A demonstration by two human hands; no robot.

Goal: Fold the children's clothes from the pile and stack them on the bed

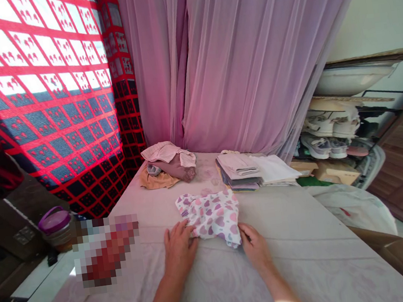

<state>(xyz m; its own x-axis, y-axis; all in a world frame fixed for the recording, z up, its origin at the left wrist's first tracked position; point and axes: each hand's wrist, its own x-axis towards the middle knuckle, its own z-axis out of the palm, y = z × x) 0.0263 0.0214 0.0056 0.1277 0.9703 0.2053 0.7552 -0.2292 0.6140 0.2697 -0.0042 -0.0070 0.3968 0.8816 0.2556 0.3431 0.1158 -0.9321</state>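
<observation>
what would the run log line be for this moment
left hand: on heart-print garment edge | right hand: on its lower corner | surface: pale bedspread | nearby: folded clothes

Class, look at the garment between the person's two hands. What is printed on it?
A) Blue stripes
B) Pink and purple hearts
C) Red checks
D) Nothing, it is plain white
B: the white garment between the left hand and the right hand is covered in pink and purple hearts.
</observation>
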